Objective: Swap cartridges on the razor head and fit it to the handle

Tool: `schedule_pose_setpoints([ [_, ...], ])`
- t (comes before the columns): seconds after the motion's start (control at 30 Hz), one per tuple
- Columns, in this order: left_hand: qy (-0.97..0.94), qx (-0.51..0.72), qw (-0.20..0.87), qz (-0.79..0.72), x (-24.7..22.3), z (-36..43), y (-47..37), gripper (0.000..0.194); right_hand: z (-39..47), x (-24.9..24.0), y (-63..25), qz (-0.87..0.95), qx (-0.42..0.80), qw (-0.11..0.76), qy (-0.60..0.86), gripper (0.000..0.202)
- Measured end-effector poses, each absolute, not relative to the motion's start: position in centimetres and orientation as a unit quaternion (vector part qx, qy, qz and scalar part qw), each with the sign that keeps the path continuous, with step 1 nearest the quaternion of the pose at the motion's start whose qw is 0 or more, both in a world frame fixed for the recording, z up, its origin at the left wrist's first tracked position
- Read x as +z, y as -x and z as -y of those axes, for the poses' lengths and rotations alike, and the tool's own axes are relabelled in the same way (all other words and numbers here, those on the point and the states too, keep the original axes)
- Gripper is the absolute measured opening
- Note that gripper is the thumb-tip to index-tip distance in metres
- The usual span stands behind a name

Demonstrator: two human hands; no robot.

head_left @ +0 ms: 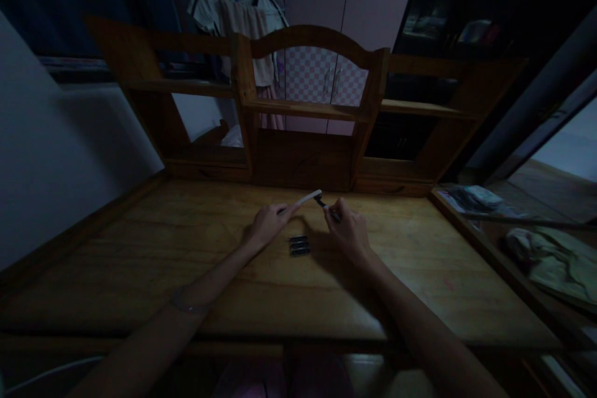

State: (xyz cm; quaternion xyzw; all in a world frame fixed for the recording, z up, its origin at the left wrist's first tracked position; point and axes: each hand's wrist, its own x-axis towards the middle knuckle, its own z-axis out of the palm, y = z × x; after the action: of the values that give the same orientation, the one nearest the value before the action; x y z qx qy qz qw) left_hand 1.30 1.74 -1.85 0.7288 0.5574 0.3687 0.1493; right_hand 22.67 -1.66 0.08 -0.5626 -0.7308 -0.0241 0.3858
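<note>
Over the middle of the desk, my left hand (270,222) is closed around a slim white stick-shaped thing (308,197), which points up and to the right. My right hand (347,228) grips a small dark tool with a thin neck (321,201) and a lighter handle part; its kind is too dim to tell. The tool's dark end meets or nearly meets the white tip. Below and between the hands, several short dark cylinders that look like batteries (299,245) lie side by side on the wooden desk (186,261).
A wooden shelf unit (303,111) with drawers rises along the desk's back edge. Clothes (245,18) hang behind it at the left. A white wall (60,155) borders the left side. Folded cloth (555,258) and bagged items (476,198) lie beyond the right edge. The room is dim.
</note>
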Motion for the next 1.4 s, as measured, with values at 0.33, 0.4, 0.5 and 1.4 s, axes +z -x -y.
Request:
schedule_pose_setpoints([
  [0.33, -0.750, 0.376, 0.129, -0.528, -0.87, -1.05, -1.12, 0.053, 1.71, 0.24, -22.44, 0.720, -0.045, 0.393, 0.569, 0.014],
  [0.4, -0.745, 0.368, 0.120, -0.544, -1.04, -1.16, -1.11, 0.052, 1.63, 0.16, -22.43, 0.717, -0.047, 0.395, 0.573, 0.014],
  [0.5, -0.728, 0.383, 0.100, -0.560, -1.17, -1.43, -0.80, 0.051, 1.63, 0.12, -22.43, 0.718, -0.050, 0.393, 0.572, 0.015],
  [1.4, -0.712, 0.372, 0.135, -0.579, -1.49, -1.60, -1.00, 0.055, 1.53, -0.02, -22.55, 0.722, -0.067, 0.370, 0.581, 0.016],
])
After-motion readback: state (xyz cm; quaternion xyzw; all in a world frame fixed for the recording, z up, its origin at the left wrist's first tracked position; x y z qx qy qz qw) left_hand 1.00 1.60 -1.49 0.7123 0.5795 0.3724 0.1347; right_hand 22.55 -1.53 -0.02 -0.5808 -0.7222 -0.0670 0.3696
